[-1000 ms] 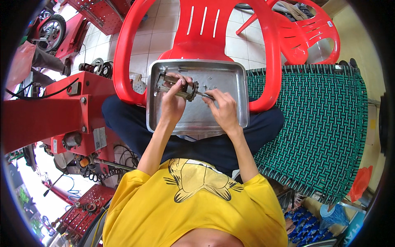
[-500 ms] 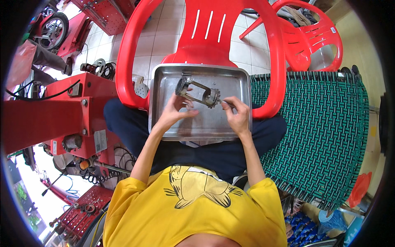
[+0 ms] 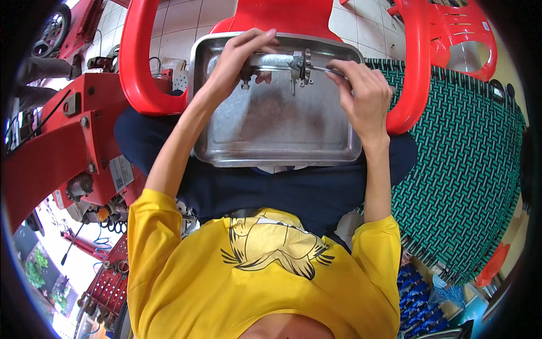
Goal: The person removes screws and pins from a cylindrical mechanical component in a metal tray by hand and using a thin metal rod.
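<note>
A metal frame-like part [image 3: 276, 63] with a toothed wheel at its right end hangs above the far half of a rectangular steel tray [image 3: 276, 155]. My left hand [image 3: 230, 63] is closed round the left end of the part, hiding that end; some fingertips show beneath it. In my right hand [image 3: 364, 96] a thin metal rod-like tool [image 3: 320, 69] is pinched. Its tip meets the toothed end, and my fingers cover its other end. A short bolt-like piece [image 3: 293, 86] points down from the toothed end.
The tray rests across my crossed legs [image 3: 243, 186], against a red plastic chair [image 3: 148, 90]. A green woven seat [image 3: 463, 169] is on my right, with another red chair [image 3: 463, 34] behind it. A red metal machine [image 3: 73, 141] stands on my left.
Both hands have moved away from me with the part, toward the tray's far edge. The part has turned to lie nearly level, and the view has tilted down and nearer.
</note>
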Action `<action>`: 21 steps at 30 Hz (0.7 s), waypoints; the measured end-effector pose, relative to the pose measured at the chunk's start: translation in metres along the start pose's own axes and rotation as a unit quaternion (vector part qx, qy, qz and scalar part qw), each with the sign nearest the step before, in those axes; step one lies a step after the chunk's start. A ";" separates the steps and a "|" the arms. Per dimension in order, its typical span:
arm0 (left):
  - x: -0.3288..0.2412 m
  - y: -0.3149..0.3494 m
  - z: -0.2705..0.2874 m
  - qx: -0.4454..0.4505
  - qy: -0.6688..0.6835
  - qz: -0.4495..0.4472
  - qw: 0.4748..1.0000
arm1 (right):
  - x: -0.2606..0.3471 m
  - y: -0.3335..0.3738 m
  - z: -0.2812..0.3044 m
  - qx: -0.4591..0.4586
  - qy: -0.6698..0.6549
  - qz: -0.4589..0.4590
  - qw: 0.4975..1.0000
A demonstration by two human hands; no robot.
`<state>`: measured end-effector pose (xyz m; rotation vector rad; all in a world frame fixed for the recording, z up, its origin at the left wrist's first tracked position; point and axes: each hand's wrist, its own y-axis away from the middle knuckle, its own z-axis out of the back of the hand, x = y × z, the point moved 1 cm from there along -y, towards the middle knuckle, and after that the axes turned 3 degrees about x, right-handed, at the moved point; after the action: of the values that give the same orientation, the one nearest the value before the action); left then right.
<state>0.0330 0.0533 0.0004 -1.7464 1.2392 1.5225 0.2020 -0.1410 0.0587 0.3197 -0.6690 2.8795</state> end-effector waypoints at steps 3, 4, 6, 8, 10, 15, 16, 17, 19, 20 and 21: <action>0.002 0.021 -0.010 -0.032 -0.097 -0.030 0.994 | -0.002 0.013 -0.010 0.015 -0.015 -0.013 1.000; -0.002 0.023 -0.008 -0.012 -0.134 -0.019 0.991 | -0.003 0.016 -0.015 0.022 -0.012 -0.012 1.000; -0.001 0.031 -0.001 0.043 -0.222 -0.040 0.973 | -0.002 0.024 -0.022 0.057 -0.033 -0.020 0.998; 0.003 0.036 0.001 0.086 -0.261 -0.045 0.960 | -0.004 0.030 -0.025 0.102 -0.058 -0.033 0.993; 0.006 0.034 0.003 0.115 -0.305 0.015 0.945 | -0.006 0.035 -0.027 0.157 -0.086 -0.049 0.983; 0.008 0.029 -0.001 0.110 -0.339 0.043 0.933 | -0.009 0.043 -0.030 0.241 -0.158 -0.078 0.954; 0.015 0.029 0.002 0.118 -0.327 0.035 0.937 | -0.009 0.044 -0.030 0.253 -0.169 -0.080 0.949; 0.015 0.029 0.001 0.123 -0.321 0.050 0.938 | -0.010 0.044 -0.030 0.261 -0.161 -0.073 0.949; 0.015 0.031 -0.003 0.132 -0.310 0.080 0.938 | -0.011 0.044 -0.030 0.275 -0.147 -0.057 0.948; 0.021 0.031 -0.005 0.136 -0.328 0.061 0.933 | -0.011 0.044 -0.031 0.280 -0.138 -0.052 0.949; 0.024 0.030 -0.005 0.144 -0.340 0.068 0.927 | -0.010 0.045 -0.031 0.285 -0.130 -0.047 0.949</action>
<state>0.0080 0.0283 -0.0155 -0.8372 1.1416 1.7093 0.1973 -0.1678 0.0109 0.7883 0.1695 2.9008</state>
